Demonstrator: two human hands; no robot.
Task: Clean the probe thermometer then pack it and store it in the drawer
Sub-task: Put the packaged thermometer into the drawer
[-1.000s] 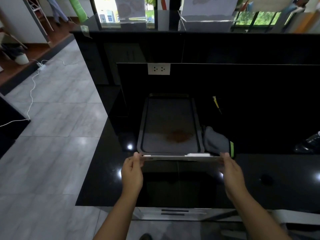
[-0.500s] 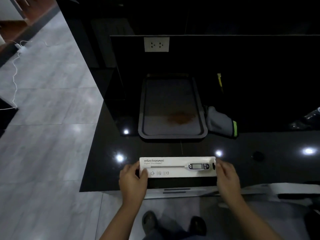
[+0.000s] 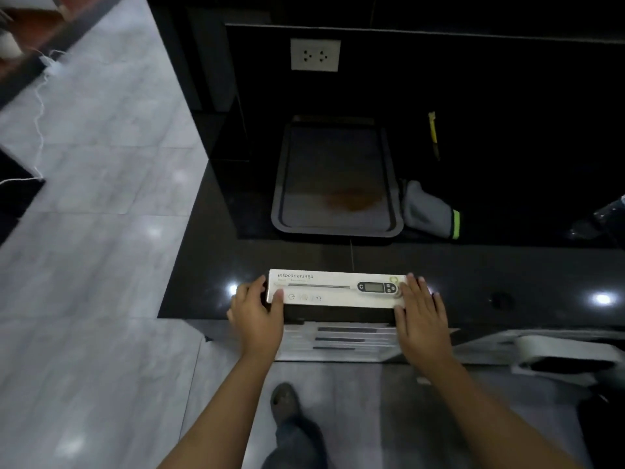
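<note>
A long white thermometer box (image 3: pixel 334 288), printed with a picture of the probe thermometer, lies flat near the front edge of the black counter (image 3: pixel 507 275). My left hand (image 3: pixel 258 308) grips its left end, thumb on top. My right hand (image 3: pixel 419 308) holds its right end with fingers spread over the corner. The thermometer itself is not visible outside the box. Below the counter edge a white drawer front (image 3: pixel 338 341) with dark slots shows between my forearms.
A grey tray (image 3: pixel 282 204) with a brown stain sits behind the box. A grey glove with a green cuff (image 3: pixel 429 211) lies to its right, and a yellow-handled tool (image 3: pixel 433 130) farther back. A wall socket (image 3: pixel 315 55) is behind. A white handle (image 3: pixel 554 353) juts out at lower right.
The box went from held on edge in front of the tray to lying flat face up at the counter's front edge. My view tilted down, showing floor and my shoe.
</note>
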